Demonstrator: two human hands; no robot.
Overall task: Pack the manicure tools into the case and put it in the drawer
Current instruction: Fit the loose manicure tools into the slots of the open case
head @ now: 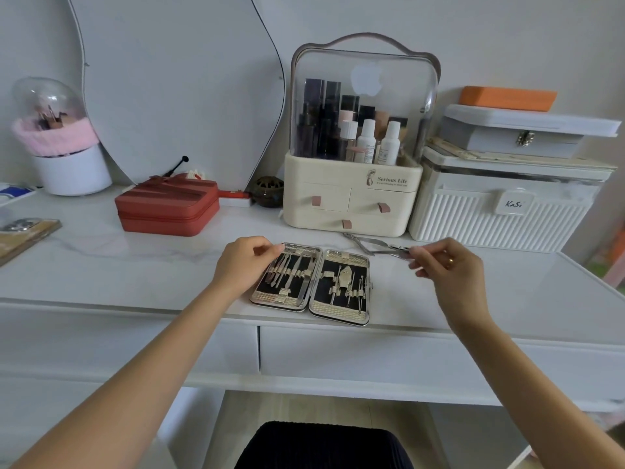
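An open manicure case (313, 301) with a silver textured rim lies flat on the white dressing table (135, 265), near its front edge. Several steel tools sit strapped in both black-lined halves. My left hand (243, 262) holds the case's far left corner with curled fingers. To the right of the case, my right hand (446, 262) pinches the jaw end of steel cuticle nippers (375, 245), whose handles point left toward the cream organiser. Two closed drawers (406, 353) run under the tabletop's front edge.
Behind the case stands a cream cosmetics organiser (351, 198) with a clear dome and three small drawers. A red zip case (167, 206) lies at the left, white storage boxes (500, 204) are stacked at the right, and a brush holder (64, 157) stands far left.
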